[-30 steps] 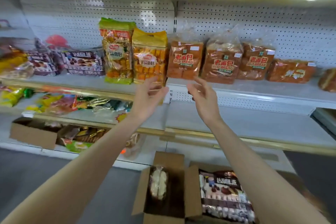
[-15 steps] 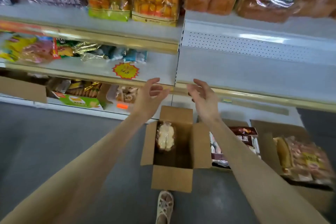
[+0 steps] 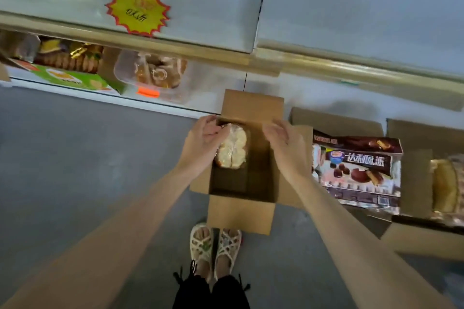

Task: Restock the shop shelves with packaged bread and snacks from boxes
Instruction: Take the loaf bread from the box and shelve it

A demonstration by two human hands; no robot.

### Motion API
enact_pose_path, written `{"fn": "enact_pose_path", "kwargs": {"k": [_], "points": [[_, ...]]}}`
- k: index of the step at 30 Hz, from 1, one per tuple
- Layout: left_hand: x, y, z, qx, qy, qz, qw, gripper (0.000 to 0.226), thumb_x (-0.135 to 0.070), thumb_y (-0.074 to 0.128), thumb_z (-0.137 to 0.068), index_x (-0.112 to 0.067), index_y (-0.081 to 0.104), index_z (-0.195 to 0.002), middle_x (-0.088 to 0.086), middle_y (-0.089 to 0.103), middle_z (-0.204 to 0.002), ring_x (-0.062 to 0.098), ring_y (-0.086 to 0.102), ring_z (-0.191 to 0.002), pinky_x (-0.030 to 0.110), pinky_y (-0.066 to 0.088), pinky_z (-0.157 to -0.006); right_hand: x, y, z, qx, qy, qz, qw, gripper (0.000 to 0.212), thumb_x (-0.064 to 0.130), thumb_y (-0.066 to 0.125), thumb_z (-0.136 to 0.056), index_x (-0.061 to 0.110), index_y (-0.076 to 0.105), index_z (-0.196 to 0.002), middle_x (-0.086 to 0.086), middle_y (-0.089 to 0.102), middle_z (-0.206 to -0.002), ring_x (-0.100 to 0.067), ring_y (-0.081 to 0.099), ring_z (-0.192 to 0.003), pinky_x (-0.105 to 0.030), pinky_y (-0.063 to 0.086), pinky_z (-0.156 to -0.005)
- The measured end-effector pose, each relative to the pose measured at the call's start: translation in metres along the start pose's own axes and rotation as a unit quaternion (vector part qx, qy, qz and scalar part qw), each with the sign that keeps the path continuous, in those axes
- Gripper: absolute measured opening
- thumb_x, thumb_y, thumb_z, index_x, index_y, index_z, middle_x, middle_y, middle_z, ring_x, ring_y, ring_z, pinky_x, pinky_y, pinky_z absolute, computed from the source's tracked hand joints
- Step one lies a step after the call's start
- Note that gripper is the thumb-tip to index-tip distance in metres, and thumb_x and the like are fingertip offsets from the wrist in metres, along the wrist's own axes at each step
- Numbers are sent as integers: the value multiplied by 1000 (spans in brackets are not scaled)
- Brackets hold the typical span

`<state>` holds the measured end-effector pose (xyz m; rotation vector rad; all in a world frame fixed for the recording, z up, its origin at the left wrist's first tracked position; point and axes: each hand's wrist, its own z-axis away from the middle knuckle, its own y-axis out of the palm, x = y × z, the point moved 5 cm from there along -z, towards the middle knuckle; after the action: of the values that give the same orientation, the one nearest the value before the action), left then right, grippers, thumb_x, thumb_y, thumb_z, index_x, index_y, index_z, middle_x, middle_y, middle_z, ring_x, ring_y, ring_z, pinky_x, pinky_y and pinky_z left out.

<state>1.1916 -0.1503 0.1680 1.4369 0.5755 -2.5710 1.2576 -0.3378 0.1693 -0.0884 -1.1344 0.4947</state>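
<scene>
Over the open cardboard box, the left hand pinches the wrapped bread. The right hand hovers alongside, loosely curled and empty. Grey floor lies beneath, shelves beyond.

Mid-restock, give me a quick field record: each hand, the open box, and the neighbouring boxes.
left hand: grips the upper left edge of the bread pack
right hand: above the box's right side, fingers loosely curled, holding nothing
open box: on the floor, one bread pack at its far left
next box: chocolate pie pack on top
far right box: wrapped yellowish pack, blurred
</scene>
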Motion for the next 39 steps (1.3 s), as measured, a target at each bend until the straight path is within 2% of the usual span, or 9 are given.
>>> {"fn": "enact_pose_path", "kwargs": {"k": [4, 9, 14, 17, 22, 27, 32, 37, 39], "points": [[71, 21, -46, 6, -48, -17, 999, 37, -26, 64, -91, -20, 51, -124, -5, 64, -102, 0, 60, -89, 2, 42, -64, -75, 26, -41, -3, 57, 3, 998, 42, 29, 60, -94, 13, 53, -132, 24, 59, -94, 19, 58, -81, 0, 43, -68], [152, 42, -91, 27, -111, -22, 993, 42, -31, 65, -89, -21, 49, -127, -1, 65, -117, 6, 60, -96, 11, 41, -70, -156, 60, -76, 3, 127, -22, 992, 56, 37, 61, -91, 14, 46, -140, 12, 61, -109, -10, 58, -111, -31, 44, -101], [220, 60, -126, 46, -136, -52, 988, 50, -38, 63, -90, -19, 47, -134, -6, 61, -116, 11, 59, -103, 21, 45, -77, -213, 92, -106, 4, 153, -14, 988, 56, 44, 56, -93, 20, 42, -142, 12, 56, -118, -8, 55, -109, -23, 41, -92], [249, 68, -144, 47, -148, -46, 987, 45, -32, 63, -91, -16, 48, -130, -5, 58, -113, 14, 59, -104, 18, 44, -75, -236, 111, -124, -3, 148, -18, 989, 62, 47, 61, -89, 18, 43, -142, 5, 59, -128, 0, 56, -102, -22, 44, -91], [274, 76, -166, 55, -140, -59, 987, 41, -31, 60, -94, -16, 49, -131, -5, 59, -116, 1, 58, -91, 4, 42, -64, -256, 139, -150, 5, 154, -49, 987, 68, 53, 70, -80, 20, 48, -136, 2, 61, -128, -11, 59, -113, -34, 50, -96], [286, 77, -183, 36, -129, -76, 988, 43, -32, 59, -95, -17, 48, -133, -9, 56, -110, -3, 55, -85, -1, 40, -58, -265, 153, -166, -2, 150, -56, 987, 69, 47, 74, -79, 21, 48, -137, 5, 56, -128, -9, 55, -113, -16, 46, -80], [289, 76, -186, 30, -126, -87, 988, 43, -33, 58, -95, -16, 47, -134, -14, 54, -101, -8, 53, -80, -2, 41, -57, -261, 165, -168, -3, 146, -84, 986, 84, 56, 80, -64, 22, 52, -135, 4, 59, -131, -14, 54, -121, -37, 49, -100], [288, 74, -187, 32, -126, -87, 988, 43, -33, 59, -95, -17, 48, -133, -11, 57, -106, -5, 56, -82, 4, 45, -59, -260, 162, -171, -34, 122, -100, 987, 29, 29, 61, -94, 17, 66, -120, -2, 70, -113, -17, 65, -107, -44, 52, -96], [287, 71, -186, 30, -125, -86, 988, 44, -34, 59, -94, -17, 49, -133, -11, 57, -105, -3, 57, -84, 8, 45, -64, -261, 158, -171, -53, 128, -108, 984, 19, 26, 56, -97, 22, 70, -109, -1, 72, -104, -20, 67, -102, -48, 52, -94]]}}
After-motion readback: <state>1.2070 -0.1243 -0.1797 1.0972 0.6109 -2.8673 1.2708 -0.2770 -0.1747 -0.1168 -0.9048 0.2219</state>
